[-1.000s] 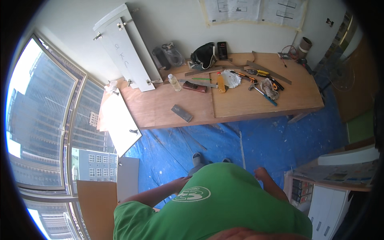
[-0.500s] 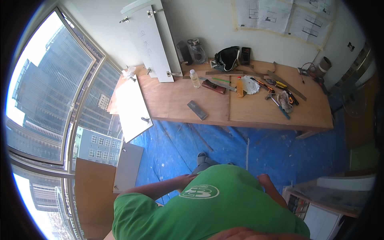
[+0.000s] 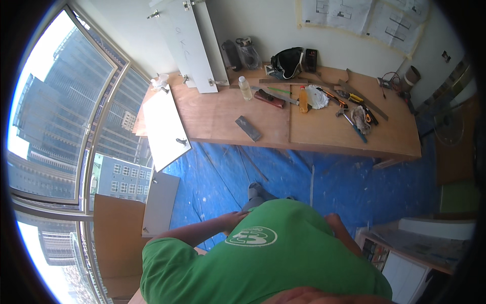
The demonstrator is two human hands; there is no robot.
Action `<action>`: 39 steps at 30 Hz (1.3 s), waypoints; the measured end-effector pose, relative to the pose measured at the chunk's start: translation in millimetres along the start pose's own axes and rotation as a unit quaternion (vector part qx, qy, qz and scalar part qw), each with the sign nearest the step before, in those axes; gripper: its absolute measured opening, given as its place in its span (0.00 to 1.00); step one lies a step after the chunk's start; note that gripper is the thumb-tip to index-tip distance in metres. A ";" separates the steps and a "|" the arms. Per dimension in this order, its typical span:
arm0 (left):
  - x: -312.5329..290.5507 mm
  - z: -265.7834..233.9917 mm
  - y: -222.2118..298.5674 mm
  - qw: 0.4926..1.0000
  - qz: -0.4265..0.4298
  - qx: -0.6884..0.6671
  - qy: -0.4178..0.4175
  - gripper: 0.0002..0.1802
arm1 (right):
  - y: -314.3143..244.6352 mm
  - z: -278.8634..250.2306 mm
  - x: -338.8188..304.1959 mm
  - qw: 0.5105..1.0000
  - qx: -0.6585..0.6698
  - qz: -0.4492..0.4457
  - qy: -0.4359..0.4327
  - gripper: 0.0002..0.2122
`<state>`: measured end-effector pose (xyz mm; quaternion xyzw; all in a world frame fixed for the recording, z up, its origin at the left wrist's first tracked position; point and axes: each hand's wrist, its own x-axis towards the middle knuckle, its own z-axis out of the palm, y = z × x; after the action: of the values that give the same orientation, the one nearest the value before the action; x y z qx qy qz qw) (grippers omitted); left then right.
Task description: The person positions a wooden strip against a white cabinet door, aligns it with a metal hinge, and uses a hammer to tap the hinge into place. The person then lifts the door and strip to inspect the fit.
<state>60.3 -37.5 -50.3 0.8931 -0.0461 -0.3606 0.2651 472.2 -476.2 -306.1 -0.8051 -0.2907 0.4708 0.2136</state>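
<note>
One green shirt [image 3: 298, 248] covers the person's torso, with the left hand [image 3: 234, 219] at its left edge by the waist and the right hand [image 3: 334, 222] just beside its right edge, partly hidden; whether the fingers of either hand are apart or together, I cannot tell. Beyond the shirt, a blue sheet [image 3: 217, 175] covers the floor up to a wooden table [image 3: 212, 119]. Near the table's front edge, left of its seam, lies a dark grey block [image 3: 247, 128]. Right of the seam are a hammer [image 3: 353, 125] (its handle teal, pointing toward the front edge) and, just beside it, a crumpled rag [image 3: 360, 120]. Farther back, a clear bottle [image 3: 245, 90] stands near a reddish-brown pouch [image 3: 271, 99]. One white panel [image 3: 164, 126] overhangs the front left corner; hinged panels [image 3: 185, 50] lean at the back edge
</note>
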 end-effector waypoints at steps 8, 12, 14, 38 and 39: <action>0.9 -3.1 -2.0 1.000 -0.012 -0.019 0.008 0.70 | -19.7 -4.7 -8.5 0.994 0.090 0.048 0.032 0.12; -6.0 0.9 1.5 1.000 -0.006 -0.017 0.017 0.68 | -88.0 -19.2 -34.1 0.950 0.223 0.208 0.069 0.12; -0.5 0.7 -3.0 1.000 -0.010 -0.017 0.007 0.67 | -90.7 -24.4 -38.2 0.953 0.211 0.205 0.069 0.12; -35.7 -17.0 78.8 0.987 -0.057 -0.107 0.106 0.92 | -107.7 -121.8 64.6 0.976 0.127 0.174 -0.035 0.10; -37.5 -11.2 82.6 0.985 -0.068 -0.114 0.114 0.91 | -109.8 -126.5 70.7 0.976 0.125 0.173 -0.039 0.10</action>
<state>49.2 -92.9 21.5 0.8930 0.0866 -0.2769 0.3440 581.8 -356.5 -224.3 -0.7913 -0.0940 0.5641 0.2163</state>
